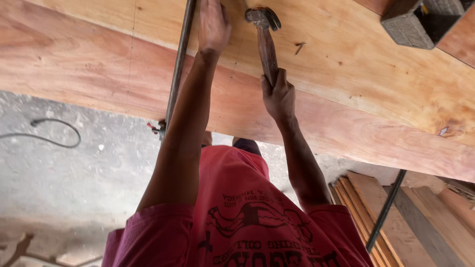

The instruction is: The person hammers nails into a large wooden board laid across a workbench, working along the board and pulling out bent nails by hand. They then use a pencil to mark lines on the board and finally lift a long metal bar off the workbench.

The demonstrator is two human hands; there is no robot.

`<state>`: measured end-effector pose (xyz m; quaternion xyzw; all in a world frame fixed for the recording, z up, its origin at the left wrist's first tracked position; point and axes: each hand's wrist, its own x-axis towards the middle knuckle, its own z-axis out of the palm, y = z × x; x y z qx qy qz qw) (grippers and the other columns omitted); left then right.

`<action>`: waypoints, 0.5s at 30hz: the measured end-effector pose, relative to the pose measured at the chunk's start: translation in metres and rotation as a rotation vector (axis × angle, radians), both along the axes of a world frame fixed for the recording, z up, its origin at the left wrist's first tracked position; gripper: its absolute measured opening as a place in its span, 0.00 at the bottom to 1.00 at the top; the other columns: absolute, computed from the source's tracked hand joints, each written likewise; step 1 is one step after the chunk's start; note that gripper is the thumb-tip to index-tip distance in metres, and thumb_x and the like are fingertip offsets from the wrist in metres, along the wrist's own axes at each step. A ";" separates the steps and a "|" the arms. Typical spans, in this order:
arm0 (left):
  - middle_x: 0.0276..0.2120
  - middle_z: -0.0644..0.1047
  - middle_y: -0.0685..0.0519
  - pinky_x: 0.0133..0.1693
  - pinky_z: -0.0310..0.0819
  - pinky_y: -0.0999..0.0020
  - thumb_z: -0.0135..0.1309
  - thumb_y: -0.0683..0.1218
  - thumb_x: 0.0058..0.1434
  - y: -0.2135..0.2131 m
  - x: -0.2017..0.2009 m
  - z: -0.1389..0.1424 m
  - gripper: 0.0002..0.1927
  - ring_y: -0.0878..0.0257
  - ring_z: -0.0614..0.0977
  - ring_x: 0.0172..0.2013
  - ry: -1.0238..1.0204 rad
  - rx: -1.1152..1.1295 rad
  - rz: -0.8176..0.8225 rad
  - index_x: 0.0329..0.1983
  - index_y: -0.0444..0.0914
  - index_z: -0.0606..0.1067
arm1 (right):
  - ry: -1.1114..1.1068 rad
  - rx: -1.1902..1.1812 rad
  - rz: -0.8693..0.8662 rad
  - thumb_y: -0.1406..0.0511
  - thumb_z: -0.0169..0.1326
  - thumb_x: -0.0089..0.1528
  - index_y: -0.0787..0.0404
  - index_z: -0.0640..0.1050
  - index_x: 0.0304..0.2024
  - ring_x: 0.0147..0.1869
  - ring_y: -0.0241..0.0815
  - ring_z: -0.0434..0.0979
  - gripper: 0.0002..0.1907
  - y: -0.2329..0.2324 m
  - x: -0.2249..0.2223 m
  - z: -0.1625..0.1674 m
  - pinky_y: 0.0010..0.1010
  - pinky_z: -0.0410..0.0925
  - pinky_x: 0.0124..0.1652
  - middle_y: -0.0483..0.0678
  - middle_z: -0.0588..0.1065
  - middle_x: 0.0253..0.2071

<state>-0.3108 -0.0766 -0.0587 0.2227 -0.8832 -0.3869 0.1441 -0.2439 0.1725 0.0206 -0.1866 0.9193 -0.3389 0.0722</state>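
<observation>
Top centre of frame: my right hand (279,96) grips a heavy steel claw hammer (264,37) low on its handle; my left hand (213,24) lies open on stiff plywood (356,64).

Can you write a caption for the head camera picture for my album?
Right hand holds a claw hammer on a plywood panel; left hand presses flat.

Plywood worktop (376,74) with a reddish edge band.
On it lie a loose nail (299,47), a grey block (408,22) near one corner, and a metal bar (180,59) crossing it.
</observation>
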 end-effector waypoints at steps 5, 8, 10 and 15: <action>0.61 0.70 0.34 0.57 0.77 0.54 0.40 0.33 0.73 -0.004 -0.007 0.020 0.26 0.42 0.75 0.60 0.321 0.117 -0.113 0.74 0.35 0.62 | 0.029 -0.105 -0.020 0.60 0.58 0.70 0.64 0.68 0.49 0.33 0.66 0.79 0.16 0.007 -0.003 0.000 0.49 0.70 0.28 0.62 0.76 0.30; 0.56 0.73 0.36 0.53 0.77 0.52 0.45 0.35 0.71 0.005 -0.007 0.033 0.20 0.43 0.76 0.56 0.403 -0.060 -0.153 0.66 0.34 0.68 | -0.073 -0.146 -0.061 0.61 0.58 0.71 0.63 0.71 0.48 0.30 0.62 0.79 0.13 0.029 0.011 0.012 0.46 0.68 0.27 0.60 0.75 0.27; 0.48 0.76 0.39 0.48 0.77 0.51 0.50 0.37 0.70 0.029 0.001 0.040 0.13 0.45 0.78 0.49 0.373 -0.119 -0.206 0.57 0.34 0.73 | -0.242 -0.194 -0.169 0.61 0.57 0.68 0.64 0.72 0.47 0.24 0.56 0.77 0.13 0.065 0.049 0.031 0.42 0.68 0.26 0.57 0.73 0.23; 0.32 0.76 0.46 0.39 0.77 0.55 0.55 0.40 0.68 0.122 0.017 0.050 0.05 0.50 0.80 0.37 0.086 -0.068 -0.351 0.36 0.36 0.78 | -0.522 -0.212 -0.436 0.59 0.56 0.66 0.65 0.75 0.47 0.23 0.36 0.76 0.15 0.160 0.127 0.058 0.31 0.69 0.23 0.47 0.75 0.22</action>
